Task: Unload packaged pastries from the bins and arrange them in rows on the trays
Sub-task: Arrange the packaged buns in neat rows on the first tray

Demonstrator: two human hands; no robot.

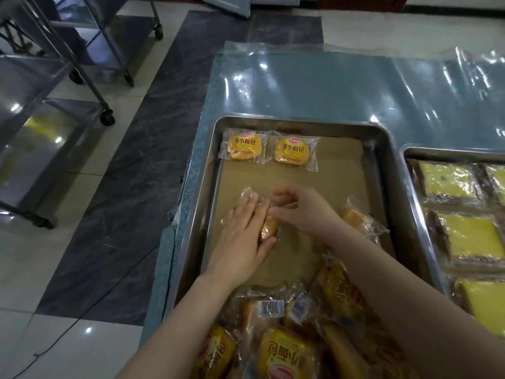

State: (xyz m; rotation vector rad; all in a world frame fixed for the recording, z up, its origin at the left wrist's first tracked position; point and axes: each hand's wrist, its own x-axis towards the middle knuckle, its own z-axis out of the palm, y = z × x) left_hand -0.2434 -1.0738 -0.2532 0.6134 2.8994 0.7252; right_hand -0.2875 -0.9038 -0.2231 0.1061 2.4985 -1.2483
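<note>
Packet [267,227] under flat, straight-fingered left hand [244,233]; right hand [303,212] half-curled at its edge, hold unclear.

Two steel trays here, left tray [300,120] and right tray [451,151]. Small-bread packets in the left tray: two flat in a far row [241,144] [293,151], one packet [266,228] under two hands, left hand [243,236] and right hand [303,212], one loose packet [355,217], plus a near heap [287,348], six-ish, too jumbled to count. Right tray shows four wrapped yellow cake slices [448,179].
</note>
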